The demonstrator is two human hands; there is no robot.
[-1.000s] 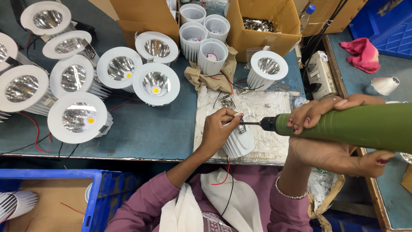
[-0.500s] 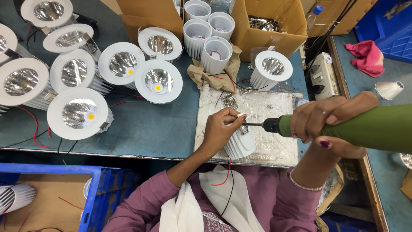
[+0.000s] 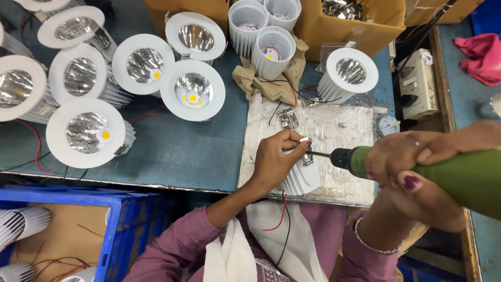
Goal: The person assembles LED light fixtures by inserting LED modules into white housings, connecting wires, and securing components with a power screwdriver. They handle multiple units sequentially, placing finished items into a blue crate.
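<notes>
My left hand (image 3: 276, 159) grips a white finned downlight housing (image 3: 304, 177) that lies on its side on a pale work mat (image 3: 339, 125). My thumb and fingers pinch a small metal clip at its rim. My right hand (image 3: 417, 172) holds a green electric screwdriver (image 3: 454, 175) level, with its bit touching the housing by my left fingers. A red and a black wire hang from the housing over my lap.
Several finished white downlights (image 3: 86, 133) with reflectors sit on the blue table at left. Empty white housings (image 3: 271, 49) stand by cardboard boxes (image 3: 355, 21) at the back. Another downlight (image 3: 348, 70), loose metal clips (image 3: 288, 117), a switch box (image 3: 417, 83), a red cloth (image 3: 482, 49), a blue crate (image 3: 112, 224).
The view has shifted slightly. My hands stay on the housing and the screwdriver, with the bit still against the rim.
</notes>
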